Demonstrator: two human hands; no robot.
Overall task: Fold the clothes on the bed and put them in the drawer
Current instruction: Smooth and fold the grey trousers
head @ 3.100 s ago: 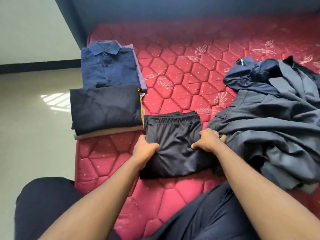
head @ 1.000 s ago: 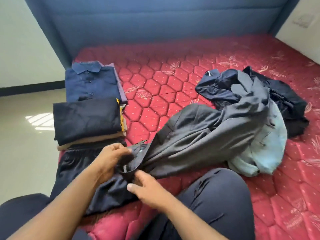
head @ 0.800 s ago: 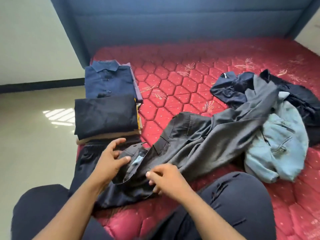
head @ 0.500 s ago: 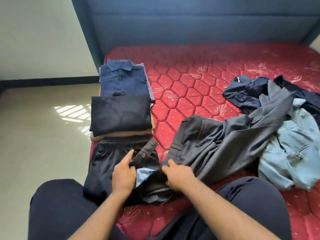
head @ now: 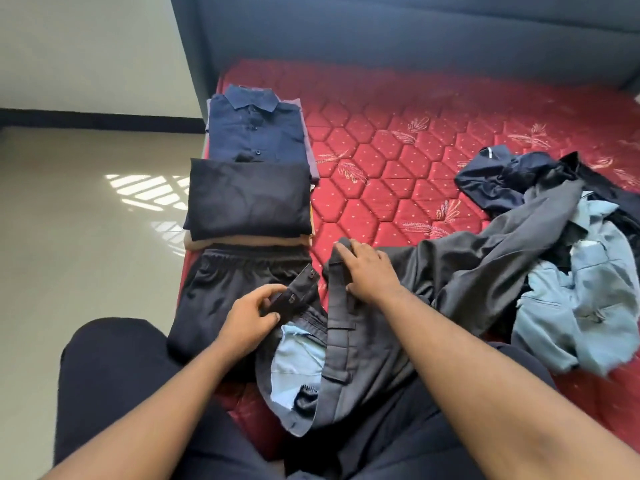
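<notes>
While the left hand [head: 251,318] pinched the grey trousers' [head: 363,341] waistband tab, the right hand [head: 370,271] gripped their waistband beside the folded black shorts [head: 221,292], red mattress [head: 398,174] bare beyond.

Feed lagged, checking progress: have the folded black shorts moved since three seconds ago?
Yes. The folded black shorts have moved left, from beside the black-topped stack to directly in front of it at the mattress edge.

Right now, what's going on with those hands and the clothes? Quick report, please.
Left hand pinching grey trousers' waistband tab. Right hand gripping waistband. Trousers unfolded, overlapping folded black shorts.
</notes>
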